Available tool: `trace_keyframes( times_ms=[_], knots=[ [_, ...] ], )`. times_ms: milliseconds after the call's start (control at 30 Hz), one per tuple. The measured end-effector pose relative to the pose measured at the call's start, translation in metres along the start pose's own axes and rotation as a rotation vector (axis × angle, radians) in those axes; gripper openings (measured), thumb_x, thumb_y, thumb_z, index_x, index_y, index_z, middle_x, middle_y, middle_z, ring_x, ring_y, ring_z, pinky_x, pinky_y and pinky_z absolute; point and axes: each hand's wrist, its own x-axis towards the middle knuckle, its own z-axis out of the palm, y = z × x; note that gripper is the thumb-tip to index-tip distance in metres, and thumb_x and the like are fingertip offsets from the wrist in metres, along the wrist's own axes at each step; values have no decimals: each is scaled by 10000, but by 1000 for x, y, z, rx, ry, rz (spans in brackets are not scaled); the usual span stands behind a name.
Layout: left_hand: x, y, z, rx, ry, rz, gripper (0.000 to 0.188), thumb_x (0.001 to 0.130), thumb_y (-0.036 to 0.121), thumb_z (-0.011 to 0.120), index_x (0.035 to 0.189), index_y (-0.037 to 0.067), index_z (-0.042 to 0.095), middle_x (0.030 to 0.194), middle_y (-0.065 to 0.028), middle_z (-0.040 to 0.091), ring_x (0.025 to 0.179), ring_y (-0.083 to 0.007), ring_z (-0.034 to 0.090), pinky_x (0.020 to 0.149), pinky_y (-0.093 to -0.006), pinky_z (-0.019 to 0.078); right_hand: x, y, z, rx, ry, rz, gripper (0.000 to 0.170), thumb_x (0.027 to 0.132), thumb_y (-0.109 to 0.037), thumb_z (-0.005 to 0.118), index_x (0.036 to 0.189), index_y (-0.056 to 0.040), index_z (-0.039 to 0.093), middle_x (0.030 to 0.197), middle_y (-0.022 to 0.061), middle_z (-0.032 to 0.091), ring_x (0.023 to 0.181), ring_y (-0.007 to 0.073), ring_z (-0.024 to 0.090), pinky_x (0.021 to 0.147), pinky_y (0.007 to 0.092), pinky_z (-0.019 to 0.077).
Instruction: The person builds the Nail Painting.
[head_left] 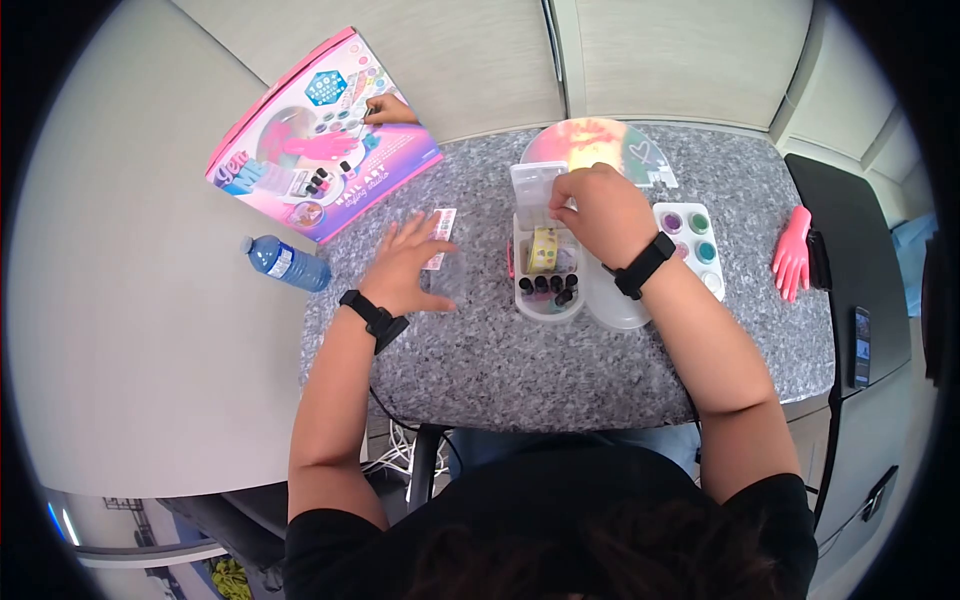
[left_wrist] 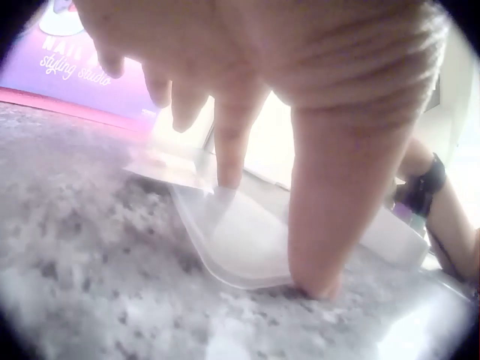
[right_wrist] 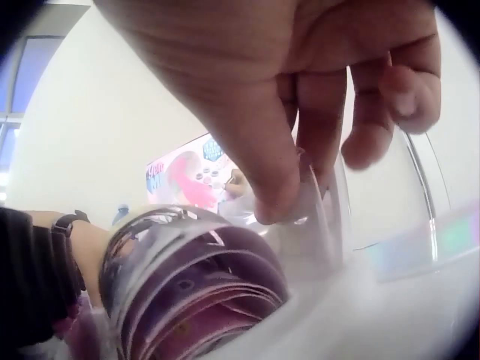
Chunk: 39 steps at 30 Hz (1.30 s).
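Observation:
My right hand [head_left: 605,215] is over the white case [head_left: 548,312], its thumb and index finger pinching a thin clear plastic piece [right_wrist: 319,214]. Just beside that hand in the case lie curled sticker strips [right_wrist: 202,285], a yellow-patterned one [head_left: 543,250] among them. Several small black-capped bottles [head_left: 548,287] fill the case's near end. My left hand [head_left: 402,265] is spread, with thumb and index fingertips down at the edges of a clear plastic tray [left_wrist: 240,244] on the table. A small sticker sheet [head_left: 441,228] lies by its fingers.
Behind stands a pink and purple nail art box [head_left: 325,135], with a water bottle [head_left: 287,263] left of the table. Right of the case are a palette of glitter pots [head_left: 688,222] and a pink model hand [head_left: 792,255]. A rainbow-coloured board [head_left: 600,140] lies at the back.

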Motion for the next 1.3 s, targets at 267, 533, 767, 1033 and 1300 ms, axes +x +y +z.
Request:
trace_keyframes(
  times_ms=[267,533,767,1033,1300],
  knots=[
    [5,51,-21,-7,362,75,835,670,388,966,1380,121,618,1711,-229,370,1630,-413,256,1330,-636,65,-4,-32,-19,104,156,-96,107,915,-168,781,978,-83,798,939,83,735,912,334,721,804,451,590],
    [25,123,-52,80,715,248,797,723,372,947,1405,135,609,1684,-152,441,1577,-410,360,1295,-679,114,-3,-37,-12,771,117,-22,413,951,-80,775,1348,-66,662,835,80,734,736,221,674,744,351,571],
    [48,44,-1,-66,655,-375,786,757,381,957,1414,96,635,1326,-134,737,1241,-352,685,1091,-503,488,4,-16,-11,502,178,17,257,952,-45,761,1197,-34,682,857,105,728,745,257,711,735,358,579],
    [40,8,27,-223,442,-582,706,743,316,978,1332,61,684,1182,-143,774,1073,-340,743,944,-454,577,1,-9,-2,53,190,-117,172,796,-59,844,889,-76,701,873,89,747,949,323,645,854,456,548],
    [47,-12,45,-505,373,-566,593,781,187,961,1301,71,700,1084,-111,766,911,-251,754,817,-399,606,-3,-11,-7,-72,113,-143,168,796,-92,864,883,-94,720,1001,53,711,1000,305,647,864,440,560]
  ],
)
